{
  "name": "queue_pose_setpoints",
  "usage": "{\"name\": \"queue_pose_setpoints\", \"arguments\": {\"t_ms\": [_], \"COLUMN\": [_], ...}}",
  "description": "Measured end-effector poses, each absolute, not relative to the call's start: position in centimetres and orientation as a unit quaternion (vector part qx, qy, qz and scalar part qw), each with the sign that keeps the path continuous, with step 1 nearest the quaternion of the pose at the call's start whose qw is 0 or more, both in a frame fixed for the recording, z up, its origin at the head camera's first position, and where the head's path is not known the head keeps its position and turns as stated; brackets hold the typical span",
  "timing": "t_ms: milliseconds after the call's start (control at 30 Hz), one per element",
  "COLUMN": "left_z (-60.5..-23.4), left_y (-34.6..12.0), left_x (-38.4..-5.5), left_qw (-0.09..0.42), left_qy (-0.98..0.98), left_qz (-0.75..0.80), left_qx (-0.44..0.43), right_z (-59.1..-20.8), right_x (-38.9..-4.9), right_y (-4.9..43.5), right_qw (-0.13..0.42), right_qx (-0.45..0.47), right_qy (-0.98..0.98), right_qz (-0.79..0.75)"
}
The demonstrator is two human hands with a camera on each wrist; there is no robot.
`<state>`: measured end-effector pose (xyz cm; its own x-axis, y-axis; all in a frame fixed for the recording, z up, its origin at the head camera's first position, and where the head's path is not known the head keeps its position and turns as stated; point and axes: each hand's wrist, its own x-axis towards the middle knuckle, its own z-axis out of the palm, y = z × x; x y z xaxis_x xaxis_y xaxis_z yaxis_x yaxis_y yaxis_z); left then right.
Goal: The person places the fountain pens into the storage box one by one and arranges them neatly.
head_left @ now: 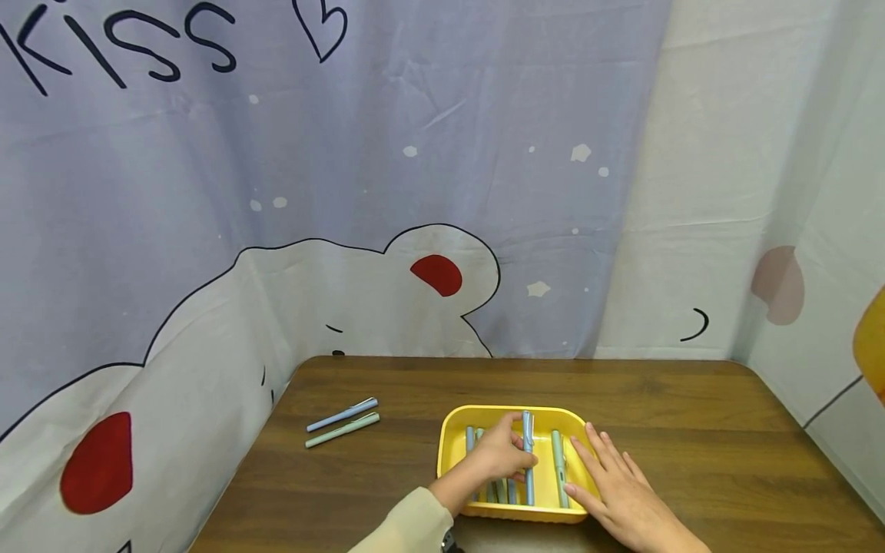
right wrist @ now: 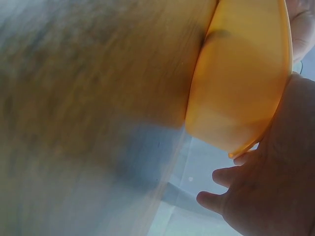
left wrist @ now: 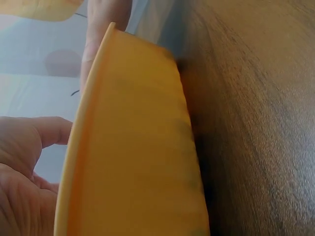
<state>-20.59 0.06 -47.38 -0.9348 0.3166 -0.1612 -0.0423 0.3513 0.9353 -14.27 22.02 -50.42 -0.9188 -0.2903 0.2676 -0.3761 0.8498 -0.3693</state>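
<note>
A yellow tray point(head_left: 512, 516) holds several blue and green pens. Over its middle, my left hand point(head_left: 499, 452) pinches a blue pen point(head_left: 528, 461), which stands lengthwise across the tray with its clip end at the far side. A green pen point(head_left: 559, 468) lies to the right of it. More pens to the left are partly hidden under the left hand. My right hand point(head_left: 618, 491) spreads its fingers over the tray's right rim. In the left wrist view the tray wall point(left wrist: 133, 137) hides the pens and part of the left hand point(left wrist: 24, 172).
On the brown wooden table point(head_left: 346, 491), a blue pen point(head_left: 342, 415) and a green pen point(head_left: 343, 430) lie side by side left of the tray. A printed curtain point(head_left: 442, 153) hangs behind the table's far edge and along its sides.
</note>
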Motion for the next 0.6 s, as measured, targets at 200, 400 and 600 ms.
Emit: {"name": "queue_pose_setpoints", "arguments": {"t_ms": [200, 400, 600], "left_z": [-47.8, -48.3, -48.7], "left_y": [1.0, 1.5, 1.9], "left_x": [-20.4, -20.3, -20.5], "left_qw": [0.16, 0.168, 0.167], "left_qy": [0.812, 0.821, 0.836], "left_qz": [0.554, 0.54, 0.518], "left_qx": [0.085, 0.082, 0.076], "right_z": [-50.3, -50.4, -50.3], "right_x": [-14.2, -14.2, -14.3], "right_y": [22.0, 21.9, 22.0], "right_qw": [0.093, 0.101, 0.097], "right_qx": [0.173, 0.176, 0.178], "right_qy": [-0.957, -0.957, -0.958], "right_qz": [0.214, 0.207, 0.204]}}
